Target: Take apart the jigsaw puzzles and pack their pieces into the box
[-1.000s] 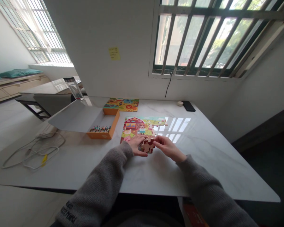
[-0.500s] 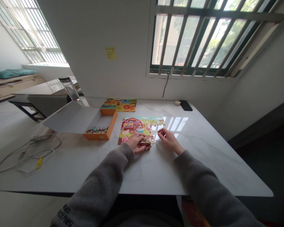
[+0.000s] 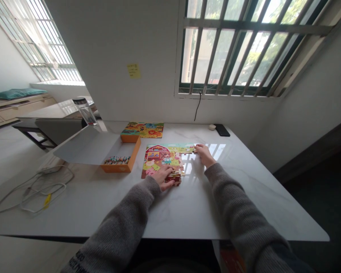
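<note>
A partly assembled jigsaw puzzle [image 3: 154, 157] with a red barn and farm animals lies on the white table. Its top strip runs further right than the lower rows. My left hand [image 3: 162, 178] rests at the puzzle's lower right, thumb and fingers around a small stack of loose puzzle pieces [image 3: 176, 179]. At the right end of the top strip, my right hand [image 3: 205, 154] has its fingertips pinched on a puzzle piece [image 3: 196, 150], mostly covered by the fingers. Whether that piece is joined to the strip I cannot tell.
An orange box [image 3: 135, 154] holding many upright pieces stands left of the puzzle. Behind lies a colourful animal picture board [image 3: 143, 130]. A black phone [image 3: 222, 130] and small white round object [image 3: 212, 127] are at the back right. A white cable [image 3: 49, 185] lies left.
My right hand has moved up and away from me, from beside the puzzle's middle to the end of its top strip. My left hand stays at the stack. The view has tilted slightly up.
</note>
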Demonstrator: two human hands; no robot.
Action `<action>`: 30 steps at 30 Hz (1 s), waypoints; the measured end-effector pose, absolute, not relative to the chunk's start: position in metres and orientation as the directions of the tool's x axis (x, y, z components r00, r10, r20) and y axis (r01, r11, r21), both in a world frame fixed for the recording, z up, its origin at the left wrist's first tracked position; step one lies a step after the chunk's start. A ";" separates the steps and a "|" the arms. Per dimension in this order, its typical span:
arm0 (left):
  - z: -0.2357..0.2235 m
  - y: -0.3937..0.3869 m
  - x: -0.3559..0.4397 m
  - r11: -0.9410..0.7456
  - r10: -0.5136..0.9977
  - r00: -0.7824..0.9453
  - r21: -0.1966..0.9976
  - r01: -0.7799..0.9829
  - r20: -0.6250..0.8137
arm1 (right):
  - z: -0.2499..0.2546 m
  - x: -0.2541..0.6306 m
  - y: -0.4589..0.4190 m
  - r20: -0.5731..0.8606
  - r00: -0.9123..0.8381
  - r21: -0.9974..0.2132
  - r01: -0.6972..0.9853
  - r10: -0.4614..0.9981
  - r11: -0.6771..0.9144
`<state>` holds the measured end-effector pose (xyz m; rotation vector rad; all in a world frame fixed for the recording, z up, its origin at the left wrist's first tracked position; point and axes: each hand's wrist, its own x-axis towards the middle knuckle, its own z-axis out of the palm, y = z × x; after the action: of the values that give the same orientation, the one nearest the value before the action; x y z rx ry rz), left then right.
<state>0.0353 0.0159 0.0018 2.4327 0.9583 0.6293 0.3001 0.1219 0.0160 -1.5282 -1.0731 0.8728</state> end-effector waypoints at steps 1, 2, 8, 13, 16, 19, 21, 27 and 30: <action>0.002 0.016 0.035 -0.660 0.712 0.658 0.555 0.506 0.247 | 0.016 0.298 0.124 -0.014 0.342 -0.984 0.162 0.940 -0.073; 0.002 0.016 0.035 -0.661 0.709 0.660 0.558 0.502 0.247 | 0.015 0.296 0.127 -0.023 0.344 -0.988 0.133 0.939 -0.073; 0.005 0.017 0.034 -0.643 0.718 0.659 0.578 0.503 0.225 | 0.012 0.291 0.132 -0.027 0.347 -0.998 0.046 0.937 -0.045; 0.003 0.017 0.034 -0.640 0.719 0.657 0.582 0.501 0.225 | 0.013 0.299 0.134 -0.058 0.312 -0.998 -0.055 0.948 -0.043; 0.001 0.017 0.035 -0.631 0.730 0.646 0.583 0.512 0.223 | 0.013 0.302 0.129 -0.058 0.277 -0.991 -0.135 0.959 -0.021; 0.002 0.017 0.036 -0.633 0.730 0.645 0.580 0.512 0.227 | 0.011 0.300 0.121 -0.021 0.244 -0.980 -0.198 0.970 0.028; 0.003 0.016 0.036 -0.639 0.725 0.647 0.582 0.504 0.235 | 0.012 0.297 0.113 0.002 0.213 -0.973 -0.226 0.977 0.051; 0.006 0.014 0.037 -0.633 0.734 0.635 0.581 0.511 0.241 | 0.020 0.285 0.089 0.047 0.001 -0.959 -0.278 0.999 0.045; 0.007 0.015 0.037 -0.637 0.729 0.641 0.581 0.507 0.240 | 0.024 0.277 0.079 0.084 -0.150 -0.963 -0.267 0.985 0.042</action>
<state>0.0372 0.0145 0.0074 2.3946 0.9688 0.6393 0.2766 0.0792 0.0235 -0.8841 -1.1512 1.3908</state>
